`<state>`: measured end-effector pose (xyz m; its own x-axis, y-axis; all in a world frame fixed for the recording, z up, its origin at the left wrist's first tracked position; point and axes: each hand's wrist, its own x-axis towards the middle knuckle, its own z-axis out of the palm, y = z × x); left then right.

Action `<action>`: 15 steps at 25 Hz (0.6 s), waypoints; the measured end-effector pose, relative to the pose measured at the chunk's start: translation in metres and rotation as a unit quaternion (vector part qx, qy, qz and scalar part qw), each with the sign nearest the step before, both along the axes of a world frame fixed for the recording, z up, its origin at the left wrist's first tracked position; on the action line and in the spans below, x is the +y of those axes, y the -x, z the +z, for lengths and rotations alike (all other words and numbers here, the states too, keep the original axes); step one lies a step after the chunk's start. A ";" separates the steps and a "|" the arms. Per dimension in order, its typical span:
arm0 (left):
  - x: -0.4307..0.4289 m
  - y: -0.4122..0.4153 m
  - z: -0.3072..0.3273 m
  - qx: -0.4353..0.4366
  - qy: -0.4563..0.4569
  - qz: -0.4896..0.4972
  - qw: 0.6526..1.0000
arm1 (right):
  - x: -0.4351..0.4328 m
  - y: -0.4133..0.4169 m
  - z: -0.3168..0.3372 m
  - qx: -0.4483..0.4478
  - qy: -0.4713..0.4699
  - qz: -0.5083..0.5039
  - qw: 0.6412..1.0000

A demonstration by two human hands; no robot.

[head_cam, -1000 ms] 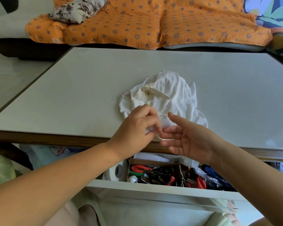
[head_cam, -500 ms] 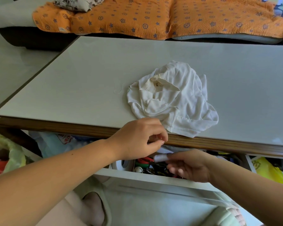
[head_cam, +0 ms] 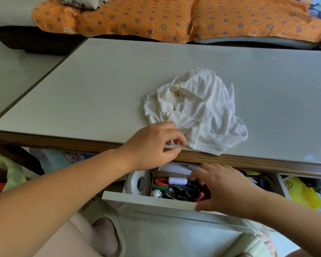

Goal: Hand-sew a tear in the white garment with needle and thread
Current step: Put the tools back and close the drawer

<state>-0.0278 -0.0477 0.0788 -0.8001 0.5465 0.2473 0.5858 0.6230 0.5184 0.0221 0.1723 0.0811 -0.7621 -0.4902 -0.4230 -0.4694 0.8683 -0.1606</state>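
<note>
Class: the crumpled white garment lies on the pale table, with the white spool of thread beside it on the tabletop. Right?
No. The head view shows the white spool of thread inside the open white drawer below; the crumpled white garment does lie on the pale table.

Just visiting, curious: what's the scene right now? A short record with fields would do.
garment: white, crumpled on the table near its front edge
left hand: at the table edge beside the garment, fingers curled; whether they pinch anything, cannot tell
right hand: spread over the open drawer
thread spool: white, lying in the drawer by the right fingertips
</note>
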 end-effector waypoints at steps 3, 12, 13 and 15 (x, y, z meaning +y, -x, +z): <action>0.005 0.001 0.000 -0.008 0.018 0.006 1.000 | 0.001 -0.009 -0.019 0.170 0.014 0.083 0.982; 0.006 -0.001 -0.007 -0.031 0.126 0.027 0.991 | 0.003 -0.013 -0.044 0.289 -0.012 0.047 0.956; 0.006 -0.004 -0.008 -0.036 0.176 0.023 0.983 | 0.004 -0.013 -0.046 0.291 -0.011 0.026 0.956; 0.009 -0.013 -0.012 -0.042 0.283 0.009 0.958 | 0.008 -0.010 -0.048 0.295 -0.005 -0.007 0.956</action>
<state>-0.0152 -0.0386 0.0669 -0.8148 0.5600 -0.1502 0.5433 0.8279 0.1395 0.0322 0.1799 0.0335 -0.8763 -0.4755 0.0771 -0.4631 0.8757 0.1368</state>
